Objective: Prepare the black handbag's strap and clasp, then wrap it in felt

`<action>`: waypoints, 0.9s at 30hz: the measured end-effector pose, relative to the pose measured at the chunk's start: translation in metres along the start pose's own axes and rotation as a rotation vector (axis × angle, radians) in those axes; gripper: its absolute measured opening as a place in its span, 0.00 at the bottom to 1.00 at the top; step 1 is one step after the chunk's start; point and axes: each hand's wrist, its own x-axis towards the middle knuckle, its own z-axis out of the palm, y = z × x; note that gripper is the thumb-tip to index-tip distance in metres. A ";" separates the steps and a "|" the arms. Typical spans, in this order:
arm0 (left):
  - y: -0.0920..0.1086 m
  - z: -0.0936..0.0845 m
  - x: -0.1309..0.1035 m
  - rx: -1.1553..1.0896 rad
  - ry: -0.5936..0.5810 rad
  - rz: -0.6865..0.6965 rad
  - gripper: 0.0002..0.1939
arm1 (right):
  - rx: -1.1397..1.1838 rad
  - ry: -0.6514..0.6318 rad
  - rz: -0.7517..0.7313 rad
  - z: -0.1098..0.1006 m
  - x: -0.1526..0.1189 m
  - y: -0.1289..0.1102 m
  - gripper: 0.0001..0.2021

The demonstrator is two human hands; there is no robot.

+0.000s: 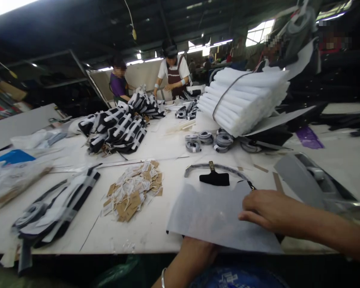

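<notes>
A pale grey-white sheet (208, 212) lies at the table's front edge, over a black fabric piece whose dark edges peep out. Beyond its top edge show a black flap (214, 179) with a small yellow-marked label and a curved grey strap (195, 167). My right hand (265, 210) is closed at the sheet's upper right edge, thumb and fingers pinching it. My left hand (199, 246) reaches beneath the sheet from the front; its fingers are hidden. A pile of brown and white hang tags (135, 190) with strings lies to the left.
Left are folded black-and-white strapped pieces (60, 208) and a larger heap of them (117, 126). A tied white bundle (243, 96) stands behind, near rolled grey straps (193, 143). At right sits a grey tape dispenser (315, 176). Two people (174, 72) work across the table.
</notes>
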 end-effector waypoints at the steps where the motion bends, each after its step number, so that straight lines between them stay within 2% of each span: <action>1: 0.000 0.001 -0.001 0.011 0.000 0.001 0.34 | -0.028 -0.036 0.009 0.003 0.007 -0.012 0.27; 3: -0.001 0.006 -0.004 0.050 0.011 0.001 0.35 | -0.034 -0.083 -0.032 0.015 0.014 -0.034 0.32; 5: -0.001 0.014 -0.007 0.093 0.034 0.002 0.36 | 0.021 -0.125 -0.117 0.034 0.010 -0.044 0.46; 6: -0.002 0.019 -0.009 0.112 0.044 0.002 0.36 | 0.045 -0.150 -0.148 0.043 0.006 -0.045 0.49; 8: -0.002 0.026 -0.012 0.142 0.060 0.011 0.36 | 0.068 -0.180 -0.172 0.057 -0.003 -0.036 0.46; 11: -0.001 0.027 -0.013 0.155 0.084 0.002 0.35 | 0.097 -0.187 -0.203 0.052 -0.008 -0.013 0.47; 16: 0.003 0.004 -0.002 0.028 0.024 -0.051 0.31 | 0.060 -0.045 -0.195 0.025 0.000 0.012 0.50; 19: 0.003 0.000 0.000 0.020 -0.009 -0.029 0.30 | 0.018 -0.094 -0.242 0.034 -0.002 0.015 0.50; 23: 0.003 0.014 -0.007 0.156 0.081 0.026 0.29 | 0.016 -0.188 -0.319 0.053 -0.014 0.017 0.48; 27: 0.004 0.020 -0.012 0.198 0.089 0.010 0.28 | -0.003 -0.188 -0.336 0.055 -0.018 0.020 0.47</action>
